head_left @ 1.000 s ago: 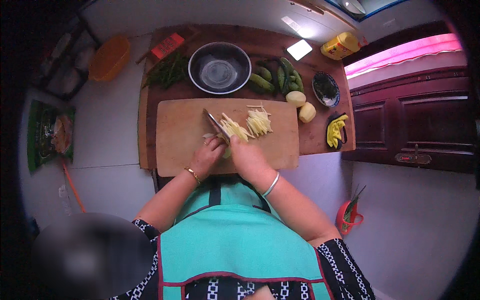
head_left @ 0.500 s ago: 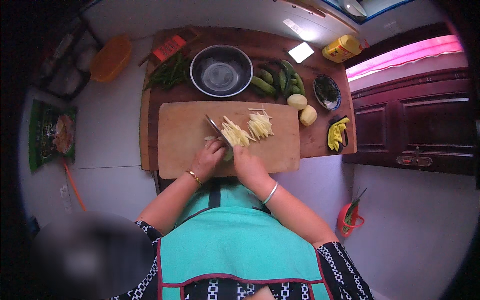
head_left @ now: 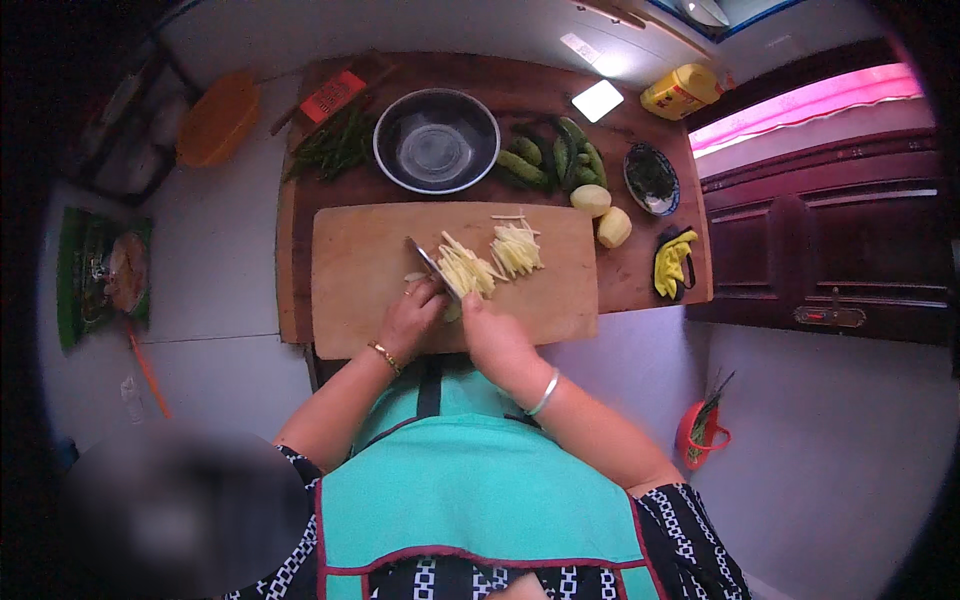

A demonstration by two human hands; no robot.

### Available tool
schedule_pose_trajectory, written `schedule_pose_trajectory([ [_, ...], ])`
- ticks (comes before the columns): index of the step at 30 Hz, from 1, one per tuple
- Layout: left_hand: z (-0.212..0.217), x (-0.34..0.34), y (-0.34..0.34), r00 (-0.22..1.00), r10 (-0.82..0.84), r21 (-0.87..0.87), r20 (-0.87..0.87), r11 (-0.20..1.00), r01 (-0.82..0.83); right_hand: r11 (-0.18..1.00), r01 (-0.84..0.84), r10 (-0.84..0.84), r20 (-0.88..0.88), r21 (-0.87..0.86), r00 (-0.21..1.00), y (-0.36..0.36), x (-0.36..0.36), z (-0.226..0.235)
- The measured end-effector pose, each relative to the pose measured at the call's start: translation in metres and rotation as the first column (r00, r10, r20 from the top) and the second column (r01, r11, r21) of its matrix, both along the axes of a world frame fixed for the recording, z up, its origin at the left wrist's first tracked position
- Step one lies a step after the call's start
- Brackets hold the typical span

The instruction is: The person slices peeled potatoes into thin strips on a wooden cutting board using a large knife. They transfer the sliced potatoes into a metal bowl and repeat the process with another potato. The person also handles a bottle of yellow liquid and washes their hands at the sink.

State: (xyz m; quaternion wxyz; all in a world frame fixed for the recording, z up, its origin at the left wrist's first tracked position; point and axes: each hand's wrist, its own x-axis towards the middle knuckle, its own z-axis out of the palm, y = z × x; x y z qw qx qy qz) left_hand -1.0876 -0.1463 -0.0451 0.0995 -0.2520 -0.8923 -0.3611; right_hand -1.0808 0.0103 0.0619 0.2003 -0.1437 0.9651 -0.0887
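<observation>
The potato strips lie mid-board, with a second pile just right of them. The left hand has its fingers closed around the knife, whose blade stands at the strips' left edge. The right hand rests near the strips, fingers curled down on them. Farther off sit a steel bowl, cucumbers and two whole potatoes.

Cutting board on tabletop, near edge. Potato strips on board, right of centre; knife just left of strips. Bowl behind board. Cucumbers right of bowl. Two potatoes off board's right far corner.
</observation>
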Motion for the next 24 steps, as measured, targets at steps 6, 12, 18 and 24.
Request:
schedule_pose_trajectory([
  [6,-0.005,0.003,-0.002,0.999,-0.004,-0.040,0.041,0.999,0.005,0.996,-0.058,0.057,-0.010,-0.063,0.998,-0.006,-0.019,0.017],
  [12,-0.001,0.004,-0.001,1.000,-0.004,-0.012,0.005,1.000,0.004,0.995,-0.075,0.061,-0.189,-0.071,0.980,0.001,-0.003,-0.016],
  [18,-0.006,0.001,-0.003,1.000,-0.008,-0.008,-0.023,1.000,0.008,0.999,-0.046,0.048,-0.136,0.021,0.990,-0.003,0.006,-0.011],
  [24,0.000,0.003,-0.006,1.000,-0.002,-0.041,0.017,0.999,0.003,0.994,-0.094,0.091,-0.049,-0.062,0.995,-0.007,-0.012,0.020],
])
